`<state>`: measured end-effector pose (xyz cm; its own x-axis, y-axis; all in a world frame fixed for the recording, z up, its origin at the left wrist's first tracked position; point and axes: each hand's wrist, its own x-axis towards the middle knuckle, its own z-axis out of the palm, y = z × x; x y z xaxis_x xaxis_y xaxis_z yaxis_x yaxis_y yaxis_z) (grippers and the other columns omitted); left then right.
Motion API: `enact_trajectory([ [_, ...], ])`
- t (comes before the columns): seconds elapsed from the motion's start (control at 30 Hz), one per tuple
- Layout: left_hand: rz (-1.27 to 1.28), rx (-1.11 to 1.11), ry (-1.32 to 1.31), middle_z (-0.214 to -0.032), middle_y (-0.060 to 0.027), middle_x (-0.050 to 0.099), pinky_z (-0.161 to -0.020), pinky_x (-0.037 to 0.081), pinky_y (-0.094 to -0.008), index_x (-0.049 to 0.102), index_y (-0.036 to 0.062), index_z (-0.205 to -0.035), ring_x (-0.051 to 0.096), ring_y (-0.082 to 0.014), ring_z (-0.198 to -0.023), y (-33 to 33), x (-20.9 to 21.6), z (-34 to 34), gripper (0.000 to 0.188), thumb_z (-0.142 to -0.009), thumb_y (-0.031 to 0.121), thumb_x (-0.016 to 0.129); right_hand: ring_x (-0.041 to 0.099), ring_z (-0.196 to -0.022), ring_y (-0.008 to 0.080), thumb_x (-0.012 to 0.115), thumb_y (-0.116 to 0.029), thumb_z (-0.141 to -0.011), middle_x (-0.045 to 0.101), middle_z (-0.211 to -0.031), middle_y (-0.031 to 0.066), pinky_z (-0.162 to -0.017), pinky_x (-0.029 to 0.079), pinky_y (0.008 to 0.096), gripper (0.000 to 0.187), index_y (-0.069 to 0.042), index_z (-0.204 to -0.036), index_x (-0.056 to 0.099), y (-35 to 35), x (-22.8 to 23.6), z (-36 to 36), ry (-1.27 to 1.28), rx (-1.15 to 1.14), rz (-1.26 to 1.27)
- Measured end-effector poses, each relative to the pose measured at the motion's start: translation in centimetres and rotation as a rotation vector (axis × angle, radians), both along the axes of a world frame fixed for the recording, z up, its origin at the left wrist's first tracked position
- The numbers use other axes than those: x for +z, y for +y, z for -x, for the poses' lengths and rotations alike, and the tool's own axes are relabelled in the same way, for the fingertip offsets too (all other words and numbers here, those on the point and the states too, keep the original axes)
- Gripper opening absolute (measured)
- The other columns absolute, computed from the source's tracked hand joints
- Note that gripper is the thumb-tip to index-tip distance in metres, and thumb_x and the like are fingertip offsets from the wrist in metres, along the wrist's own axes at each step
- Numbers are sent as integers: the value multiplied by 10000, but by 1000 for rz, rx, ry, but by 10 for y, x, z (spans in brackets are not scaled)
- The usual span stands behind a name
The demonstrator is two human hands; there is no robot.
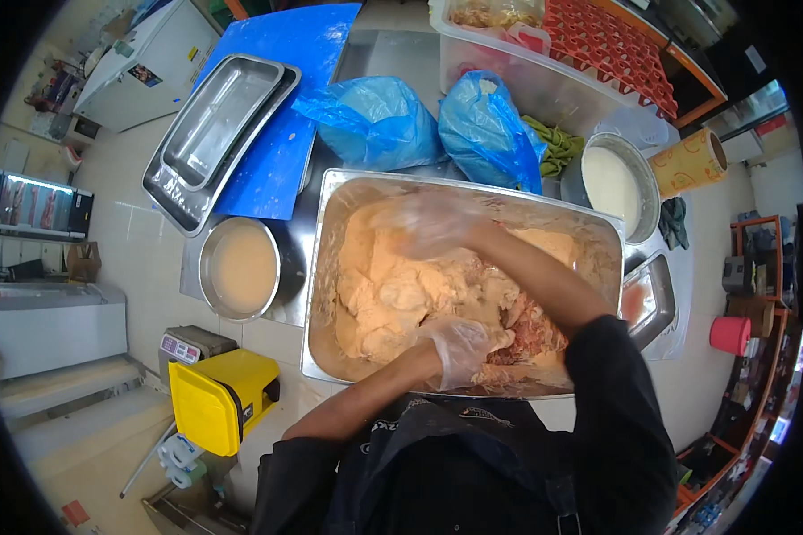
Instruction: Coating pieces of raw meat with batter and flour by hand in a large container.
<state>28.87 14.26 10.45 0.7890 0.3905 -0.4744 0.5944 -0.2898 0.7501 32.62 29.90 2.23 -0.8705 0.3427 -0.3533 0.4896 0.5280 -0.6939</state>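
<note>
A large rectangular metal pan (466, 185) holds pale orange flour-like powder (370, 285) and raw reddish meat pieces (531, 325). Coated, pale lumps lie among the powder, mostly in the middle. My left hand (459, 350), in a clear plastic glove, is down at the pan's near side by the meat; its fingers are partly hidden in the mix. Reaching across to the far left part of the powder, my right hand (426, 225), also gloved, is smeared by motion. Whether either hand grips a piece is not visible.
Two blue plastic bags (375, 120) (486, 125) stand behind the pan. To the left are a pot of cloudy liquid (241, 269) and stacked metal trays (225, 120) on a blue board (281, 169). A pot of white contents (611, 183) and a small metal tray (658, 308) stand right. A yellow bin (207, 406) is on the floor.
</note>
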Motion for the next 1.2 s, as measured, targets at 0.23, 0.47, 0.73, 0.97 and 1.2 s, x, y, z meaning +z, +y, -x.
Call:
enact_trajectory([
  [0.23,284,866,-432,-1024,-157,585,-720,492,-339,528,26,-1123,580,-262,-812,-34,-112,124,415,-877,343,422,557,-628,208,431,-371,-879,620,-690,105,-692,470,361,408,-34,-970,644,-20,-35,-40,-306,-32,63],
  [0.47,-544,605,601,-899,-189,623,-757,471,-396,616,73,-991,600,-327,-853,37,-71,114,524,-850,527,397,530,-1032,188,492,-361,-885,578,-1083,112,-890,407,310,411,-73,-1177,517,-111,-1,-218,97,-821,861],
  [0.73,317,245,584,-1140,-245,538,-893,410,-395,459,97,-1259,552,-318,-1004,-4,-126,143,645,-827,573,409,553,-761,263,413,-442,-885,589,-868,120,-712,441,369,445,-30,-901,580,-148,82,-191,-671,-362,-204],
  [0.97,1133,1286,-190,-1267,-123,462,-960,360,-364,388,117,-1319,501,-245,-1074,-14,-79,52,567,-863,426,522,549,-927,207,463,-228,-897,518,-1201,71,-853,441,338,311,-143,-1188,534,-154,-11,-177,-531,-103,20],
  [1.2,732,577,-69,-1260,-59,489,-958,359,-350,454,90,-1270,462,-169,-1126,1,-37,49,535,-859,423,536,289,-1290,246,371,-327,-940,308,-1391,172,-1071,234,354,450,-47,-1289,416,-135,-26,-139,379,-654,502],
])
